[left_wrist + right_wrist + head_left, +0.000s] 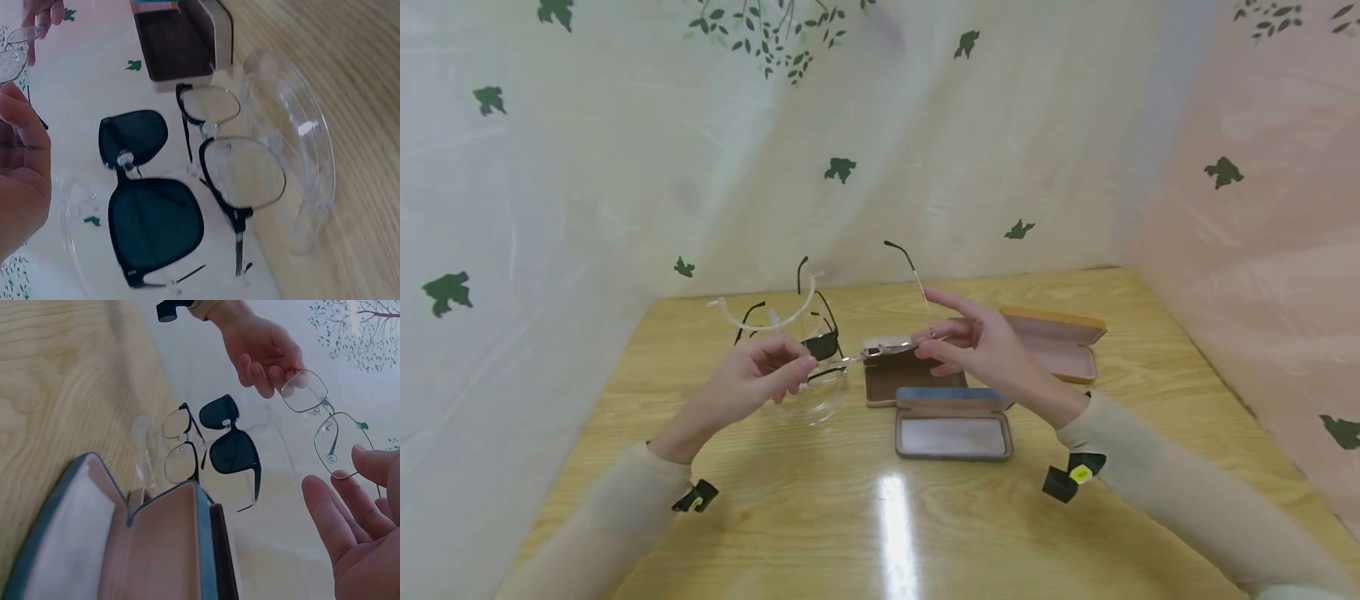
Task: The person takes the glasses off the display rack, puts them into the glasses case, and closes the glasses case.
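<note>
A pair of thin metal-rimmed eyeglasses [891,348] is held up over the table between both hands. My left hand [756,379] pinches one end of the frame. At the other end, my right hand [973,342] grips the rim with thumb and fingers, and a dark-tipped temple points upward beside it. In the right wrist view the clear lenses of these eyeglasses [304,392] face the camera. Behind my left hand, a clear display stand [319,150] carries dark sunglasses [155,222] and black-topped eyeglasses [247,172].
Below the hands lies an open blue glasses case [955,437] with a pale lining. An open brown-lined case [910,385] sits just behind it. Farther right is an open orange case [1052,321], partly covered by my right hand. A leaf-patterned curtain [925,167] surrounds the wooden table [805,517].
</note>
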`<state>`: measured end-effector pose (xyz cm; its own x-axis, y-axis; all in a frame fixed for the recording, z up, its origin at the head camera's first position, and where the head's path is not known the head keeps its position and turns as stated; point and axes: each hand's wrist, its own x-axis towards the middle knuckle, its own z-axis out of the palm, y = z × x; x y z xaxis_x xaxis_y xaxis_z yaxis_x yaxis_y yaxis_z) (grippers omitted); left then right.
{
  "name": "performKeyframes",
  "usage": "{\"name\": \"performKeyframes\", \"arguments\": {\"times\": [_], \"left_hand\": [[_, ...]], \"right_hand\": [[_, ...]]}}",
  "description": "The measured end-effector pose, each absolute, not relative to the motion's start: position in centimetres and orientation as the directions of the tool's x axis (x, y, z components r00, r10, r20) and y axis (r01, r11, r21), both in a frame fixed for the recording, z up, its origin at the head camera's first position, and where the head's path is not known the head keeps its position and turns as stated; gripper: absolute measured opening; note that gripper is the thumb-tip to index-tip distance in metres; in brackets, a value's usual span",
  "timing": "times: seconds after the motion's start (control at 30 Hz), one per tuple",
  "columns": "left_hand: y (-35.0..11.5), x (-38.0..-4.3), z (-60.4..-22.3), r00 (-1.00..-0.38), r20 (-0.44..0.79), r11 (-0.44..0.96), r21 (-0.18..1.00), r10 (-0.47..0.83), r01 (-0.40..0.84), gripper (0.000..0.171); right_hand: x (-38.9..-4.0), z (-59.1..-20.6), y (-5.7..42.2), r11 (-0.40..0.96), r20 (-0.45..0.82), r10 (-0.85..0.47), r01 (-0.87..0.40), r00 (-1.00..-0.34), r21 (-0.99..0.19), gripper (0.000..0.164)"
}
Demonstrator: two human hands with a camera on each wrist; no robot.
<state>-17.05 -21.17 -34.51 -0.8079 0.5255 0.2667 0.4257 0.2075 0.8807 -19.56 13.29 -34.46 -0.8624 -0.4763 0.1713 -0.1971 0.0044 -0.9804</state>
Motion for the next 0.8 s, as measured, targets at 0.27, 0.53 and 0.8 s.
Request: {"name": "performKeyframes", "arguments": {"times": [0.27, 0.53, 0.8], "left_hand": [[-18.9, -17.1, -35.3, -0.789, 0.237, 0.222, 0.879, 0.567, 0.423, 0.009], [-17.6, -17.2, -35.4, -0.775, 0.245, 0.238, 0.86, 0.583, 0.451, 0.009], [-17.3, -17.5, -35.2, -0.779, 0.225, 0.243, 0.868, 0.586, 0.433, 0.009]], "right_hand": [[-18.4, -35.8, 15.8, -0.001, 0.223, -0.468, -0.251, -0.855, -0.968, 0.073], [-18.0, -36.8, 17.0, -0.011, 0.196, -0.46, -0.215, -0.866, -0.976, 0.072], [-17.9, -36.9, 17.3, -0.032, 0.206, -0.46, -0.216, -0.864, -0.976, 0.069]]}}
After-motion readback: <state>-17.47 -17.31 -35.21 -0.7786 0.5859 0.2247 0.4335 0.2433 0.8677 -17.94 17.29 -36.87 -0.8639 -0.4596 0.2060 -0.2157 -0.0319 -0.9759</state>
